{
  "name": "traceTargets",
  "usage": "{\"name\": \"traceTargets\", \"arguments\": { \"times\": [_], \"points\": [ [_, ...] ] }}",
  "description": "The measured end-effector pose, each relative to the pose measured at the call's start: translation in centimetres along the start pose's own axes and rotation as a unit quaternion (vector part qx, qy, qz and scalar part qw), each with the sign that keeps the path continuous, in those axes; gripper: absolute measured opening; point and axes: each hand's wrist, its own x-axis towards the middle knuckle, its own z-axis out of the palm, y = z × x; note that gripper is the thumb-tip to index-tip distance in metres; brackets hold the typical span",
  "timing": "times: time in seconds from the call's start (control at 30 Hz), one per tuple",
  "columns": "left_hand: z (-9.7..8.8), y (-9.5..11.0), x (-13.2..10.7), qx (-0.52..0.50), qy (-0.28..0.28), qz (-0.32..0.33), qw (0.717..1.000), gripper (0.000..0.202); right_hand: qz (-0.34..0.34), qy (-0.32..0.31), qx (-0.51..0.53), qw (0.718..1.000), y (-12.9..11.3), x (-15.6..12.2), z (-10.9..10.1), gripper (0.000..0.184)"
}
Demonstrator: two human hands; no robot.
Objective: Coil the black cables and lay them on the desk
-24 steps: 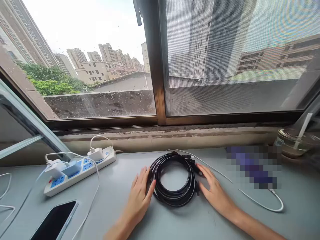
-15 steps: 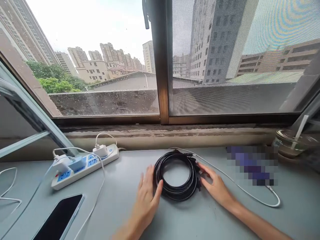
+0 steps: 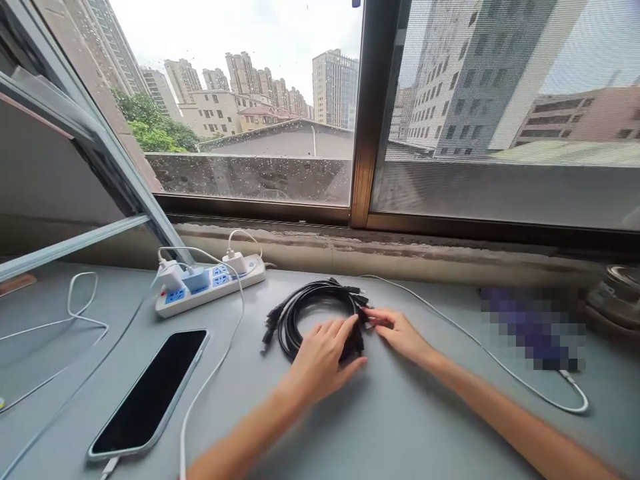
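Observation:
A coil of black cable (image 3: 300, 308) lies on the grey sill-side table (image 3: 400, 427) below the window. My left hand (image 3: 325, 357) lies over the near right part of the coil, fingers curled onto the strands and thumb out to the right. My right hand (image 3: 397, 331) sits at the coil's right edge, fingertips pinched on the black plug ends there. One loose plug end (image 3: 267, 335) pokes out at the coil's left.
A white power strip (image 3: 210, 288) with chargers stands at the back left. A black phone (image 3: 150, 390) lies near left on a white cable. Another white cable (image 3: 500, 363) runs right past a blurred purple object (image 3: 530, 327). A lidded cup (image 3: 617, 297) stands far right.
My left hand moved from the coil's left side onto the coil itself. The coil went from a round ring to a squashed shape, with a plug end sticking out left. The view swung rightward.

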Motion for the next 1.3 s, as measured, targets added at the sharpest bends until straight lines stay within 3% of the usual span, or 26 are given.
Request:
{"name": "traceTargets", "arguments": {
  "times": [0.1, 0.2, 0.4, 0.63, 0.77, 0.87, 1.03, 1.3],
  "points": [
    [-0.1, -1.1, 0.4, 0.019, -0.027, -0.101, 0.994, 0.071, -0.027, -0.044, -0.017, 0.999, -0.7, 1.7, 2.3, 0.059],
    [-0.4, -2.5, 0.6, -0.007, -0.056, -0.164, 0.985, 0.079, -0.044, -0.064, -0.059, 0.995, -0.9, 2.5, 3.2, 0.061],
    [-2.1, -4.0, -0.3, -0.066, -0.129, -0.116, 0.983, 0.095, -0.073, -0.107, -0.156, 0.979, -1.8, 1.9, 2.8, 0.064],
    [-4.7, -3.2, -0.5, 0.083, -0.207, -0.192, 0.956, 0.055, -0.114, -0.146, -0.263, 0.947, -2.9, 1.6, 3.0, 0.061],
    [-5.3, -3.1, -0.3, 0.121, -0.227, -0.249, 0.934, 0.045, -0.134, -0.169, -0.307, 0.927, -3.3, 2.0, 3.4, 0.065],
    [-5.5, -3.6, -0.3, 0.13, -0.227, -0.281, 0.924, 0.04, -0.147, -0.173, -0.324, 0.918, -3.4, 2.7, 3.8, 0.066],
    [-6.0, -4.4, -0.4, 0.118, -0.209, -0.279, 0.93, 0.037, -0.158, -0.157, -0.333, 0.916, -3.4, 3.8, 4.6, 0.066],
    [-7.7, -4.2, -0.4, 0.088, -0.073, -0.305, 0.945, 0.022, -0.136, -0.085, -0.294, 0.942, -3.3, 3.6, 5.3, 0.058]
  ]
}}
